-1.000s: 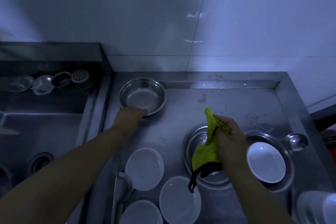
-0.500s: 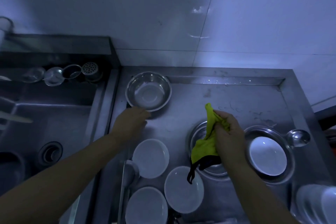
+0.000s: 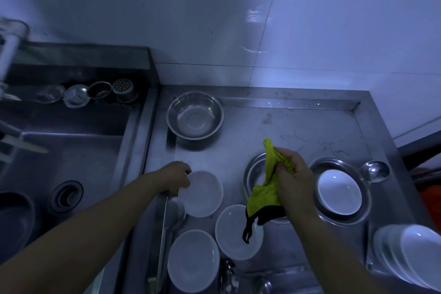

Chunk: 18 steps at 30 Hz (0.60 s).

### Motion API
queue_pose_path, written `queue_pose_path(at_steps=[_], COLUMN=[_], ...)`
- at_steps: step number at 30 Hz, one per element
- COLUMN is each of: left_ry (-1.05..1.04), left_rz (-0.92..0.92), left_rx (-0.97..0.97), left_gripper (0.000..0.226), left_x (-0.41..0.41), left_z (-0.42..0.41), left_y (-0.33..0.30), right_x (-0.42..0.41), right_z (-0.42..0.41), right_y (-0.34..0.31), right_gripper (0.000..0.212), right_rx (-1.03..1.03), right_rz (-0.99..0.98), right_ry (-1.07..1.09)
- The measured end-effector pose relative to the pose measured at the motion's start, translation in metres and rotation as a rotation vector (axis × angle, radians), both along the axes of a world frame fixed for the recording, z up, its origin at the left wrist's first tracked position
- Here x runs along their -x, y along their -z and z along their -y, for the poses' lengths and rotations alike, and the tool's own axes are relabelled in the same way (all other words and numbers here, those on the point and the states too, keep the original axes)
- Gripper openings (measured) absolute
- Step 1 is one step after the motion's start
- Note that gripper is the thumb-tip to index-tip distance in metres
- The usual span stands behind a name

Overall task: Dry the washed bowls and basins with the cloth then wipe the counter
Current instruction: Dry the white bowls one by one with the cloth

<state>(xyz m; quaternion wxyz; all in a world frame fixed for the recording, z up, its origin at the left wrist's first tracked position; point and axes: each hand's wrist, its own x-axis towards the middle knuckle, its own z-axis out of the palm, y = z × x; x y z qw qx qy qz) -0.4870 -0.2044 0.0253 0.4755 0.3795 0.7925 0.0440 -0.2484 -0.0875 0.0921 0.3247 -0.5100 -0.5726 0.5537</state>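
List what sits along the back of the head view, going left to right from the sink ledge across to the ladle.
Clear glass lids → perforated strainer cap → steel basin → green cloth gripped in the right hand → white bowl nested in a steel basin → ladle.

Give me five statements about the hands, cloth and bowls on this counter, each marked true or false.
1. The right hand grips the yellow-green cloth. True.
2. The left hand holds the steel basin. False: it grips a white bowl's rim.
3. A white bowl sits in the right-side basin. True.
4. The cloth lies flat on the counter. False: it hangs from the hand.
5. A ladle lies right of that basin. True.
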Motion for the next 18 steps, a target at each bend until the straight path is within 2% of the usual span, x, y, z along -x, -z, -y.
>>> queue_pose_path(at_steps=[4, 7, 13, 18], left_ry=[0.022, 0.024, 0.231, 0.163], left_rz=[-0.047, -0.085, -0.363, -0.389], left_rx=[-0.072, -0.169, -0.575, -0.817], left_gripper=[0.012, 0.023, 0.044, 0.052], left_x=[-0.003, -0.007, -0.017, -0.015], left_z=[0.0, 0.009, 0.047, 0.087], left_y=[-0.023, -0.042, -0.085, -0.121], right_x=[-0.005, -0.006, -0.007, -0.002], right_z=[0.01, 0.022, 0.051, 0.094], right_y=[-0.005, -0.012, -0.027, -0.039], right_gripper=[0.045, 0.049, 0.046, 0.033], right_rx=[-0.007, -0.022, -0.101, -0.176], right_rz=[-0.014, -0.003, 0.047, 0.029], right_ry=[-0.009, -0.009, 0.019, 0.042])
